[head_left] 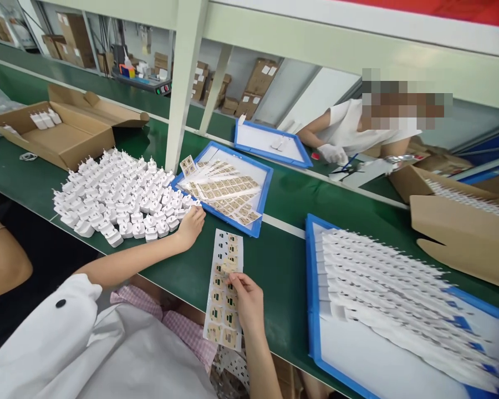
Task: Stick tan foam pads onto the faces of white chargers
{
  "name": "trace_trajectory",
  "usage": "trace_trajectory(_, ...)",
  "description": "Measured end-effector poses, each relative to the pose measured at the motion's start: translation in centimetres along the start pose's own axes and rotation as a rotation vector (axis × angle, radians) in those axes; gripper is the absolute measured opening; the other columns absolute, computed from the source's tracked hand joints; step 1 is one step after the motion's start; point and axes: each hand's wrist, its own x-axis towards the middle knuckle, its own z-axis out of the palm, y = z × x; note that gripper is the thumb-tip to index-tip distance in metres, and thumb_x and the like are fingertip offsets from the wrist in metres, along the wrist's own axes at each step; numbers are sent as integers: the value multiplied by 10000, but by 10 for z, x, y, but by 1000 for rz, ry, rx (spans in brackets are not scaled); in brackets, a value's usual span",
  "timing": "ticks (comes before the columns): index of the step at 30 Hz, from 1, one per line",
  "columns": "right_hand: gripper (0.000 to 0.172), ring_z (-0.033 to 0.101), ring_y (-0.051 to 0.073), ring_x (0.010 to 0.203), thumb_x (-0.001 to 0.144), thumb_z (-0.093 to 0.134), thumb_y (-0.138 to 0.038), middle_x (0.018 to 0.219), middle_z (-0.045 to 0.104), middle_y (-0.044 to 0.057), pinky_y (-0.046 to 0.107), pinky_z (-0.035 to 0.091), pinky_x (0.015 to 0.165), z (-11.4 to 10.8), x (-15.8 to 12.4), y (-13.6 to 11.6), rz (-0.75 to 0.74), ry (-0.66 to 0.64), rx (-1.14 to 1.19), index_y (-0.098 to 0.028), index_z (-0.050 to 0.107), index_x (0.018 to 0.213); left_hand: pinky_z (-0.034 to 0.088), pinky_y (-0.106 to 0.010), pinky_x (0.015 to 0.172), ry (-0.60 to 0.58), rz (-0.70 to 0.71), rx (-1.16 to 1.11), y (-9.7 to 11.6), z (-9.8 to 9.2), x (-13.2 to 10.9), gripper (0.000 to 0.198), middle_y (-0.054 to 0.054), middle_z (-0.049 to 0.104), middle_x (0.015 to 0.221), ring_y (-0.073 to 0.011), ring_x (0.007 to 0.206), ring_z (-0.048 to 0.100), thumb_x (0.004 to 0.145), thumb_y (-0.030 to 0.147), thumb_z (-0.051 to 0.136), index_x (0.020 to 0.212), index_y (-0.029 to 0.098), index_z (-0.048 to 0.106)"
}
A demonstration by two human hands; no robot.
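Note:
My left hand (190, 224) reaches into the right edge of a pile of white plug adapters (116, 197) on the green bench; its fingers curl round one adapter there. My right hand (246, 299) pinches at a label on a white sticker sheet (223, 288) that lies at the bench's near edge and hangs a little over it. The sheet carries rows of small tan labels.
A blue tray (261, 206) of more label sheets lies behind the hands. A larger blue tray (314, 310) at the right holds rows of white strips. Open cardboard boxes (62, 138) stand far left and far right. Across the bench a gloved co-worker (332, 152) works at another blue tray.

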Motion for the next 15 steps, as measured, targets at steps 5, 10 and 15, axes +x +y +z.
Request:
trace_trajectory(5, 460, 656, 239, 740, 699, 773, -657, 706, 698, 66, 366, 543, 711, 12, -3, 7, 22, 73, 145, -207, 700, 636, 330, -588, 1228, 10, -15, 8, -9, 4, 1, 504, -109, 604, 1420, -330, 1465, 422, 955, 268, 556, 1458, 303, 557)
trace_trajectory(10, 447, 634, 215, 700, 652, 821, -634, 671, 673, 46, 371, 545, 731, 15, -2, 5, 38, 108, 228, -203, 706, 640, 413, -548, 1133, -36, 47, 5, -7, -3, -4, 354, -119, 649, 1312, -309, 1340, 511, 984, 320, 557, 1311, 241, 666)
trace_trajectory(15, 435, 614, 194, 655, 613, 855, -608, 642, 654, 28, 381, 545, 735, 16, -1, 1, 48, 133, 299, -203, 698, 644, 448, -505, 1066, -40, 147, -50, -8, -34, -9, 414, -165, 670, 1155, -321, 1277, 539, 983, 110, 366, 1112, 181, 753)
